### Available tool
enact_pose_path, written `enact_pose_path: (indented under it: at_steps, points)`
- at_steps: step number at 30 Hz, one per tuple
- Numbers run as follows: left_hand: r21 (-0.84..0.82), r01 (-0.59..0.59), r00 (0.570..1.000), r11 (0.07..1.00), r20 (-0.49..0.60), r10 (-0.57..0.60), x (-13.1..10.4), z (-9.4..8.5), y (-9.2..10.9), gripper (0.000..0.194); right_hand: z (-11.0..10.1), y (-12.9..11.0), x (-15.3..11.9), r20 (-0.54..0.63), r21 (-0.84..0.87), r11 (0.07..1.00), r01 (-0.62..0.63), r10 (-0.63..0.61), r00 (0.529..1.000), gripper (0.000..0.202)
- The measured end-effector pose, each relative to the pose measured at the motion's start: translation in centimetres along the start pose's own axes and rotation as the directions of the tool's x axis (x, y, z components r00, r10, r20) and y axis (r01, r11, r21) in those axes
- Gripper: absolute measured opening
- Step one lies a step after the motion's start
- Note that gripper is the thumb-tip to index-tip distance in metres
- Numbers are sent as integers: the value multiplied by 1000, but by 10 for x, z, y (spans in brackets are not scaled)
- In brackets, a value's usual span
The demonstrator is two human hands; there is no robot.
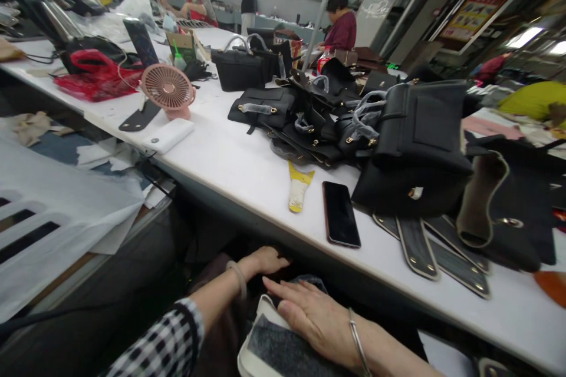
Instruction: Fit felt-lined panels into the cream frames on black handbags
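Observation:
My right hand point(309, 315) lies with stretched fingers over a dark grey, fuzzy piece with a pale rim point(269, 344), low in front of me below the table edge. It looks like part of a bag, but its far side is hidden under the hand. Just beyond it, my left hand point(265, 260) reaches below the table edge, its fingers bent down into dark shadow; whether they hold anything does not show. A smartphone point(342, 214) with a black screen rests on the table near both hands. Left of the phone is a small yellow and white scrap point(299, 187).
Black handbags point(420, 141) with plastic-wrapped handles pile up at the right, with dark straps point(418, 250) beneath. A pink fan point(168, 88), white box point(168, 134) and red plastic bag point(97, 76) are on the left. The white table's edge point(230, 203) runs across before me. People point(342, 26) are farther back.

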State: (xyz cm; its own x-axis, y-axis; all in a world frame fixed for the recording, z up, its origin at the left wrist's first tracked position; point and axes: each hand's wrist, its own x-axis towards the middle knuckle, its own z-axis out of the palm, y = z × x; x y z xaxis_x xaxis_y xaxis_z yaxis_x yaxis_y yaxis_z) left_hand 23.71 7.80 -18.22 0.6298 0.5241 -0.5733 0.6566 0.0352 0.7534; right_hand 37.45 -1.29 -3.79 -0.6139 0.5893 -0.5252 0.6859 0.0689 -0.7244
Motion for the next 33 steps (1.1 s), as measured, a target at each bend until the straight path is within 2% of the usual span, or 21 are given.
enact_pose_path:
  at_steps: [4,7,10,13,16,20,25,29,33]
  points:
    - [-60,-111,982,992,145,119,-52,-31,35,59,-2,3,-18,10,-11,998,-62,62,998,60]
    - [9,-179,953,984,249,171,-85,-43,63,50,-3,5,-34,13,-36,997,-71,71,997,59]
    - [133,-220,948,966,263,180,-101,-43,83,47,-2,11,-52,24,-37,996,-83,83,996,60]
    - [223,-215,950,951,273,150,-104,-40,91,40,0,22,-73,32,-9,984,-175,176,984,62]
    - [247,-208,948,946,291,132,-105,-40,90,32,3,37,-95,21,46,966,-255,254,967,60]
    - [217,-230,932,949,329,150,-106,-45,84,29,-1,51,-114,9,178,966,-187,189,982,57]
    - [160,-242,912,957,375,168,-106,-49,83,27,-6,54,-115,69,220,947,-235,225,972,55]
    - [250,-305,914,919,347,210,-104,-50,89,22,-4,54,-109,77,155,930,-334,325,943,52]
    - [306,-281,925,910,339,172,-101,-46,97,20,-4,50,-97,96,176,942,-286,273,957,50]
